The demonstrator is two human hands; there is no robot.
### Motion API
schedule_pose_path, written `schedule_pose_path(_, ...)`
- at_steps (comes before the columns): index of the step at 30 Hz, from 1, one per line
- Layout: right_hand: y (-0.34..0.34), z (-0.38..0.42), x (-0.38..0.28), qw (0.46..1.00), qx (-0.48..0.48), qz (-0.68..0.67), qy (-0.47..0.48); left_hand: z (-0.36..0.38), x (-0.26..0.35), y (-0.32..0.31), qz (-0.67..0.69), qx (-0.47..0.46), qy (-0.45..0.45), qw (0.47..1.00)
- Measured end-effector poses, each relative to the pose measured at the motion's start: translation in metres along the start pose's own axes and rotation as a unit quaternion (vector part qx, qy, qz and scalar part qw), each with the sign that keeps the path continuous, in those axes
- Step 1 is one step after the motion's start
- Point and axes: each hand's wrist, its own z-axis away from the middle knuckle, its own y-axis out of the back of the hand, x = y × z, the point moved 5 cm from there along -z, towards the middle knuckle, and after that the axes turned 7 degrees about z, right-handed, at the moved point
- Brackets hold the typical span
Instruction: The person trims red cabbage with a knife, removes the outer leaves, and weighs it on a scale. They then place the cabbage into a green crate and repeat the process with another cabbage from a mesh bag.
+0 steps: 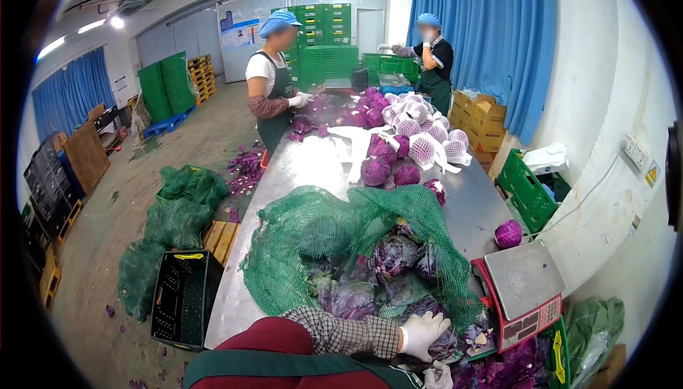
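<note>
My left hand (425, 336), in a white glove below a checked sleeve, is closed over a red cabbage (444, 346) at the table's near edge. Just below it, my right hand (437, 375), also gloved, is partly cut off by the frame's bottom. Its fingers look curled, and what they hold is hidden. A green mesh sack (284, 247) lies open in front of me. Several leafy red cabbages (395, 255) spill from its mouth. Loose purple leaves (509, 368) lie in a green crate below the edge.
A red scale (526, 282) stands at right, a trimmed cabbage (508, 233) behind it. Farther along the metal table (299, 176) lie peeled cabbages (376, 170) and net-wrapped ones (420, 129). Two co-workers (274, 80) stand at the far end. A black crate (186, 300) is at left.
</note>
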Motion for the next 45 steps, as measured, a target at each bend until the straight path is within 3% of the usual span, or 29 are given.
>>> schedule_pose_path(1, 0.000, 0.001, 0.000, 1.000, -0.002, -0.002, -0.010, -0.001, -0.002, -0.001, -0.003, 0.019, -0.005, 1.000)
schedule_pose_path(4, -0.003, -0.005, 0.012, 0.988, 0.085, 0.043, 0.122, 0.000, -0.003, -0.003, -0.002, 0.060, -0.019, 0.998)
schedule_pose_path(7, 0.005, -0.010, 0.001, 0.987, 0.034, -0.064, 0.141, -0.004, -0.008, -0.006, -0.015, 0.068, -0.025, 0.997)
schedule_pose_path(8, 0.010, -0.008, 0.001, 0.999, -0.002, -0.050, 0.007, -0.003, -0.007, -0.002, -0.008, 0.054, -0.015, 0.998)
schedule_pose_path(10, 0.017, -0.002, -0.017, 0.998, 0.020, -0.050, 0.021, -0.003, -0.012, -0.012, -0.028, 0.093, -0.029, 0.995)
schedule_pose_path(11, 0.015, -0.001, -0.013, 0.969, 0.076, 0.067, 0.226, -0.003, -0.012, -0.012, -0.026, 0.075, -0.020, 0.997)
schedule_pose_path(12, 0.011, 0.000, -0.011, 0.945, 0.076, 0.158, 0.275, -0.003, -0.012, -0.010, -0.030, 0.062, -0.008, 0.998)
schedule_pose_path(15, 0.009, 0.001, -0.019, 0.987, 0.054, 0.032, 0.146, -0.003, -0.011, -0.010, -0.013, 0.059, -0.007, 0.998)
schedule_pose_path(16, 0.009, 0.001, -0.018, 0.977, 0.078, 0.066, 0.189, -0.004, -0.010, -0.009, -0.013, 0.053, -0.003, 0.998)
schedule_pose_path(21, 0.001, -0.004, -0.006, 0.985, 0.046, -0.030, 0.163, -0.009, -0.010, -0.010, -0.011, 0.044, -0.002, 0.999)
schedule_pose_path(24, 0.009, 0.001, -0.030, 0.923, 0.069, 0.186, 0.329, -0.008, -0.008, -0.010, -0.021, 0.043, -0.006, 0.999)
schedule_pose_path(28, 0.012, -0.009, -0.027, 0.985, -0.031, 0.110, 0.129, -0.008, -0.003, -0.009, -0.060, 0.026, 0.009, 0.998)
schedule_pose_path(29, 0.007, -0.012, -0.018, 0.957, -0.031, 0.200, 0.207, -0.008, -0.002, -0.010, -0.061, 0.023, 0.013, 0.998)
schedule_pose_path(32, 0.007, -0.015, -0.010, 0.919, -0.004, 0.262, 0.295, -0.010, -0.002, -0.017, -0.066, 0.024, 0.015, 0.997)
schedule_pose_path(36, 0.019, -0.029, -0.021, 0.944, -0.085, 0.237, 0.214, -0.016, 0.000, -0.020, -0.070, 0.031, 0.011, 0.997)
schedule_pose_path(38, 0.025, -0.038, -0.028, 0.969, -0.116, 0.205, 0.070, -0.019, -0.001, -0.021, -0.070, 0.030, 0.017, 0.997)
schedule_pose_path(39, 0.021, -0.045, -0.017, 0.947, -0.148, 0.256, 0.129, -0.023, -0.002, -0.019, -0.044, 0.015, 0.026, 0.999)
schedule_pose_path(40, 0.022, -0.051, -0.020, 0.927, -0.189, 0.303, 0.115, -0.023, -0.001, -0.020, -0.048, 0.013, 0.032, 0.998)
schedule_pose_path(42, 0.032, -0.061, -0.031, 0.952, -0.211, 0.218, -0.040, -0.025, 0.001, -0.019, -0.058, 0.013, 0.046, 0.997)
schedule_pose_path(43, 0.024, -0.069, -0.027, 0.955, -0.158, 0.235, 0.087, -0.027, 0.000, -0.015, -0.043, 0.008, 0.056, 0.997)
schedule_pose_path(45, 0.029, -0.074, -0.027, 0.957, -0.205, 0.207, -0.017, -0.030, -0.001, -0.012, -0.012, 0.000, 0.073, 0.997)
